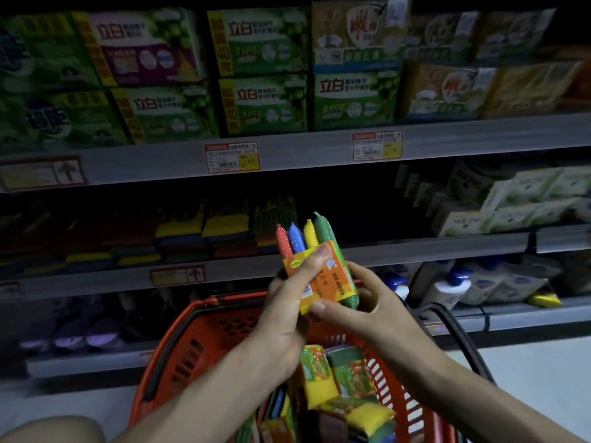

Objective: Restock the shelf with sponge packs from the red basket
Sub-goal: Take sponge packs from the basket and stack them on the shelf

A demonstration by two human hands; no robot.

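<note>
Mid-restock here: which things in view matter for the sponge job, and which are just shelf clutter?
Job: sponge pack held by left hand and right hand; red basket with more packs; sponge stacks on the shelf.
Not the job: green boxes; price tags; white boxes; bottles.

Light is dim throughout and falls off to near black at the frame's corners. The centre is brightest, where the sponge pack (335, 276) shows small glints on its glossy wrap. The recess of the middle shelf (243, 267) lies in deep shadow. Green boxes (48, 59) at upper left are smeared by blur, and shelf edges bow with wide-angle distortion.
</note>
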